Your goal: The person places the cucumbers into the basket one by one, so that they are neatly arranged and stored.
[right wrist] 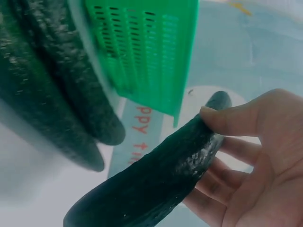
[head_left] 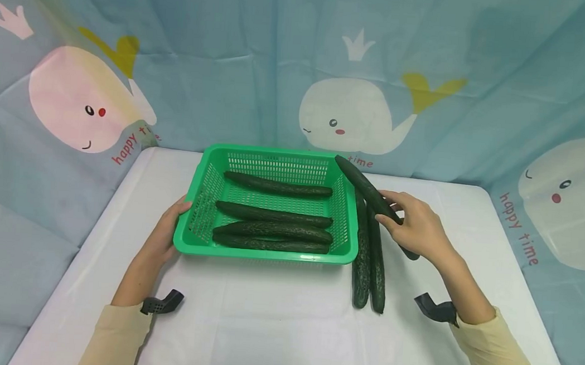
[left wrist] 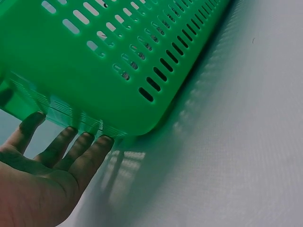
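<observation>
My right hand [head_left: 418, 226] grips a dark green cucumber [head_left: 360, 181] between thumb and fingers, its far end slanting up over the basket's right rim. Under it, two more cucumbers [head_left: 361, 270] lie lengthwise on the table, close beside the basket. The green plastic basket [head_left: 268, 254] has slotted walls and holds several cucumbers [head_left: 275, 215] lying crosswise. At the basket's left side is my left hand [head_left: 165, 231]. In the left wrist view, its outstretched fingers [left wrist: 90, 158] touch the outer wall with their tips.
A white-covered table [head_left: 274, 321] bears everything. Behind and to both sides hangs a blue cloth [head_left: 228, 89] with printed whales and lettering. Each wrist wears a black strap mount [head_left: 161, 303] at the sleeve end.
</observation>
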Demonstrator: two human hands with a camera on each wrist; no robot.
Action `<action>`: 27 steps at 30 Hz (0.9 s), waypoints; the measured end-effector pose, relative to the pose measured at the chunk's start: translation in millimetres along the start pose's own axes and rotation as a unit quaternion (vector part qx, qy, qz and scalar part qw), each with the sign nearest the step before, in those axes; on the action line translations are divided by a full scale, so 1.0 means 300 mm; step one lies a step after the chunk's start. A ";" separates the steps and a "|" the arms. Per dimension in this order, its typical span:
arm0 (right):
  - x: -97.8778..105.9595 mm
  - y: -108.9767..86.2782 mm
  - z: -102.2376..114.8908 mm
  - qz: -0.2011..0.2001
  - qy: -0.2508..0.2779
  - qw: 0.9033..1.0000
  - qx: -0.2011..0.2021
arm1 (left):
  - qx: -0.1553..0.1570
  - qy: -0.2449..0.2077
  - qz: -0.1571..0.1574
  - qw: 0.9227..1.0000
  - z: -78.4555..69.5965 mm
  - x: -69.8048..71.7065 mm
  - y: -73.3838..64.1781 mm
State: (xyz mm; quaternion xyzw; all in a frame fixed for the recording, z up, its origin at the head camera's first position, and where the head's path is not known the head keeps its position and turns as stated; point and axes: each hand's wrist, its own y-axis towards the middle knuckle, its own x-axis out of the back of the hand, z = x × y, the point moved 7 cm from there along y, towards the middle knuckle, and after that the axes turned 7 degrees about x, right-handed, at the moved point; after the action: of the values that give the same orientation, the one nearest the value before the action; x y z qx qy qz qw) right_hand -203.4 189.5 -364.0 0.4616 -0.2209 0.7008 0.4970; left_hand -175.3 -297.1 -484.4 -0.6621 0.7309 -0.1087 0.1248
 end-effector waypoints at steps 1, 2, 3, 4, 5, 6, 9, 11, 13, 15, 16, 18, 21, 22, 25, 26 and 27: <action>0.003 0.006 0.010 0.001 0.001 1.000 0.003 | 0.001 0.000 -0.001 1.000 0.000 0.001 0.000; 0.005 0.013 0.019 0.004 0.001 1.000 0.006 | 0.003 -0.001 -0.001 1.000 0.001 0.002 0.001; 0.008 0.020 0.029 0.006 0.002 1.000 0.008 | 0.004 -0.001 -0.002 1.000 0.001 0.002 0.001; 0.010 0.026 0.037 0.009 0.001 1.000 0.010 | 0.004 -0.002 -0.001 1.000 0.001 0.002 0.001; 0.012 0.033 0.046 0.012 0.000 1.000 0.012 | 0.004 -0.003 0.000 1.000 0.001 0.002 0.002; 0.013 0.040 0.054 0.015 -0.003 1.000 0.015 | 0.003 -0.004 0.003 1.000 0.000 0.000 0.002; 0.014 0.064 0.079 0.021 -0.010 0.999 0.025 | 0.000 -0.011 0.012 1.000 -0.002 -0.006 0.003; 0.013 0.081 0.099 0.024 -0.014 0.999 0.034 | -0.001 -0.015 0.019 1.000 -0.002 -0.008 0.003; 0.010 0.099 0.120 0.025 -0.017 0.999 0.042 | -0.002 -0.018 0.020 1.000 -0.001 -0.009 0.001; 0.006 0.120 0.146 0.026 -0.018 0.998 0.052 | -0.002 -0.019 0.018 1.000 -0.001 -0.007 -0.001; 0.004 0.131 0.160 0.027 -0.021 0.998 0.058 | -0.002 -0.018 0.016 1.000 -0.002 -0.005 -0.002; 0.001 0.155 0.190 0.028 -0.023 0.997 0.071 | -0.002 -0.019 0.011 1.000 -0.002 -0.003 -0.004; -0.004 0.188 0.233 0.034 -0.028 0.995 0.091 | -0.002 -0.016 0.007 1.000 -0.002 -0.003 -0.003; -0.006 0.198 0.247 0.036 -0.030 0.994 0.099 | -0.002 -0.017 0.007 1.000 -0.003 -0.003 -0.003; -0.012 0.227 0.287 0.044 -0.033 0.992 0.114 | -0.004 -0.020 0.010 1.000 -0.005 -0.006 -0.001; -0.015 0.236 0.299 0.047 -0.034 0.991 0.120 | -0.004 -0.021 0.011 1.000 -0.006 -0.007 -0.001; -0.019 0.245 0.310 0.050 -0.033 0.990 0.124 | -0.005 -0.023 0.012 1.000 -0.006 -0.007 0.000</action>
State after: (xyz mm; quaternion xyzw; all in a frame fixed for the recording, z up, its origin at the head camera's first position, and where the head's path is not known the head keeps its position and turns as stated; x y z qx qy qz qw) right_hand -229.5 85.2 -313.6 0.5309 -0.1712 0.7312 0.3926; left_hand -175.7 -294.9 -482.5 -0.6558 0.7366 -0.0887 0.1398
